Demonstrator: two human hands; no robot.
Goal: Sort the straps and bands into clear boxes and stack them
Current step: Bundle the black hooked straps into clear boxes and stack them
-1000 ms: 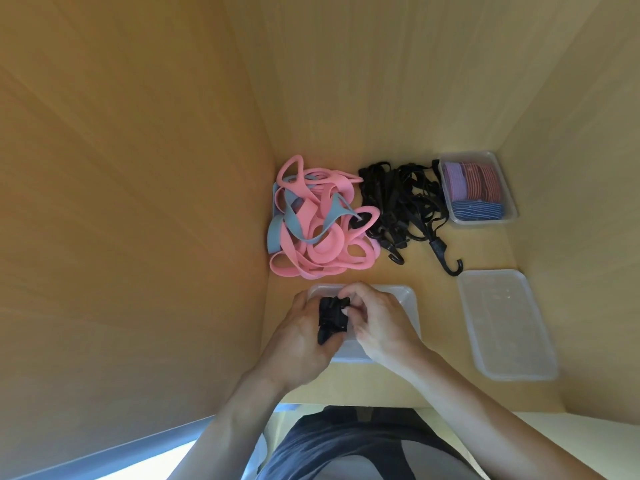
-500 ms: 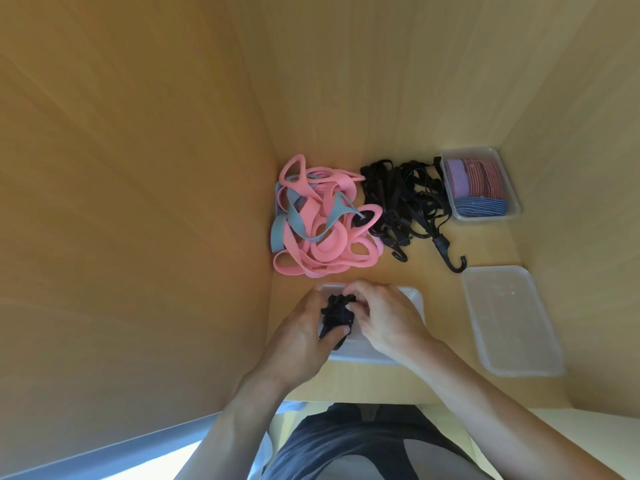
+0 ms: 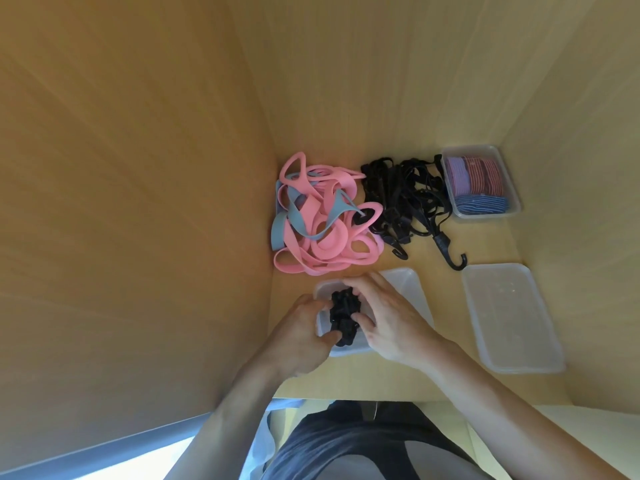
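A bundled black strap (image 3: 343, 315) sits in the near clear box (image 3: 414, 289) at the shelf's front left. My left hand (image 3: 298, 336) grips the bundle from the left and my right hand (image 3: 388, 318) holds it from the right with curled fingers. Behind the box lies a tangle of pink and grey-blue bands (image 3: 322, 216). To the right of that tangle is a heap of black hooked straps (image 3: 405, 199). A second clear box (image 3: 485, 213) at the back right holds folded purple, red and blue bands (image 3: 476, 183).
A clear lid or shallow box (image 3: 512, 317) lies at the front right of the wooden shelf (image 3: 433, 382). Wooden walls close in on the left, back and right. The shelf's front edge runs just under my wrists.
Both hands have pushed the black bundle lower into the near box. The camera view shifted slightly.
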